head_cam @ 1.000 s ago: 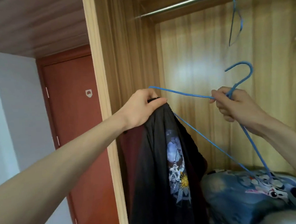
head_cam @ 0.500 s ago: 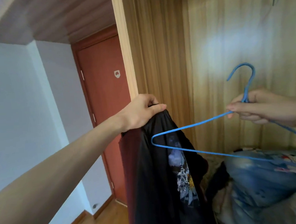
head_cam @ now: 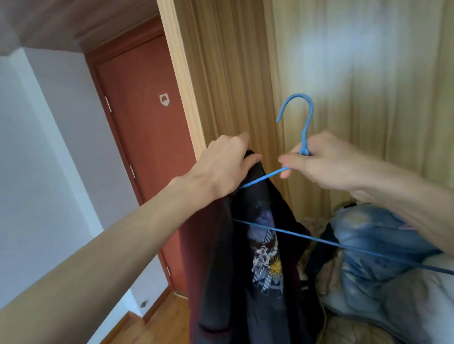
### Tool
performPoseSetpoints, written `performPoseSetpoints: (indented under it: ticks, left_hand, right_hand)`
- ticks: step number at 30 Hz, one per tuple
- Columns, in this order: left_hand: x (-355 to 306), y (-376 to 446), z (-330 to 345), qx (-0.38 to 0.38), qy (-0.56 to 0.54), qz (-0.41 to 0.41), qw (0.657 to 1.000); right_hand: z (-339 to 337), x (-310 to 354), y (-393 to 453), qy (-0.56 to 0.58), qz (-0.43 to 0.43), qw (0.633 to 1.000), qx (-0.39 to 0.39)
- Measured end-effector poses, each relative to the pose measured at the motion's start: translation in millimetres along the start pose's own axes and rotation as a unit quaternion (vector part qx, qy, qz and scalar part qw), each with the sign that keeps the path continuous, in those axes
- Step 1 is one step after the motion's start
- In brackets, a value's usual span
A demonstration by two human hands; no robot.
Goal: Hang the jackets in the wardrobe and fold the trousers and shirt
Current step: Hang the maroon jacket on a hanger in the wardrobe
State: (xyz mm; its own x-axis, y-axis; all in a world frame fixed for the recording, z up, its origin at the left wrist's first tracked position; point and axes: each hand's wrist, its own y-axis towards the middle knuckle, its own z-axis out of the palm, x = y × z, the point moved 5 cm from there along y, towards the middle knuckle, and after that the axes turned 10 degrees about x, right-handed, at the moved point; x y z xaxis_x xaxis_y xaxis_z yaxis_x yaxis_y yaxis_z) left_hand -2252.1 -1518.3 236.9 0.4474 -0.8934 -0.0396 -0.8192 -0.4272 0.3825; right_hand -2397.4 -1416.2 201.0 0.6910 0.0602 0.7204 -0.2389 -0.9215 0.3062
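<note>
left hand (head_cam: 220,167) fingers clamp the jacket (head_cam: 256,263) collar; right hand (head_cam: 324,162) fingers pinch the hanger (head_cam: 303,139) neck. its wire arm, just beside the left fingers, may snag cloth and miss the shoulder.

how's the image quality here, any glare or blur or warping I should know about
Head view: a bright glare patch washes out the wooden wardrobe back panel; wide-angle warping bends the wardrobe's pale wooden side post; the thin blue wire hanger stays fairly crisp, the black printed jacket is slightly soft.
</note>
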Motion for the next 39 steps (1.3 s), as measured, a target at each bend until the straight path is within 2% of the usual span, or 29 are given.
performPoseSetpoints:
  ticks: [3,9,16,18,20,22,24,25,28,34,37,39]
  left_hand:
    - [-14.5,-2.1,8.1,-0.003,-0.015,-0.012,1.000]
    - [-5.3,-12.0,6.8,0.003,-0.069,-0.047,0.996]
    - [-7.7,-33.3,37.7,0.105,-0.094,0.023,0.990]
    - [-6.1,-39.1,39.7,0.114,-0.070,0.058,0.989]
    - [-2.7,-39.9,38.1,0.094,0.016,0.099,0.990]
    - [6.4,-35.6,36.7,0.124,0.040,0.104,0.986]
    - [16.2,-31.5,36.5,0.154,0.035,0.105,0.982]
    - [18.8,-30.1,36.7,0.147,0.050,0.116,0.981]
    - [23.1,-32.0,40.4,0.094,0.086,0.144,0.981]
    - [30.5,-41.4,46.5,0.021,0.054,0.141,0.988]
    - [37.8,-41.3,50.2,0.000,0.077,0.120,0.990]
    - [44.4,-40.3,52.4,-0.011,0.072,0.108,0.991]
  right_hand:
    - [35.4,-2.4,3.8,0.049,0.016,0.999,-0.009]
    - [50.2,-18.2,-0.1,0.091,-0.017,0.990,-0.105]
    - [67.3,-34.9,-11.1,0.131,-0.077,0.974,-0.168]
    - [66.9,-38.4,-14.9,0.137,-0.082,0.970,-0.183]
    - [63.5,-39.1,-16.2,0.151,-0.088,0.966,-0.192]
    - [59.4,-38.7,-15.5,0.168,-0.089,0.963,-0.193]
    - [57.1,-37.4,-12.9,0.176,-0.091,0.962,-0.189]
    - [56.8,-36.6,-11.4,0.176,-0.095,0.962,-0.186]
    - [56.3,-35.9,-5.2,0.177,-0.101,0.964,-0.168]
    - [60.1,-33.0,6.2,0.193,-0.124,0.970,-0.085]
    - [60.5,-34.0,14.3,0.246,-0.108,0.963,-0.027]
    - [58.0,-35.8,19.4,0.274,-0.094,0.956,0.047]
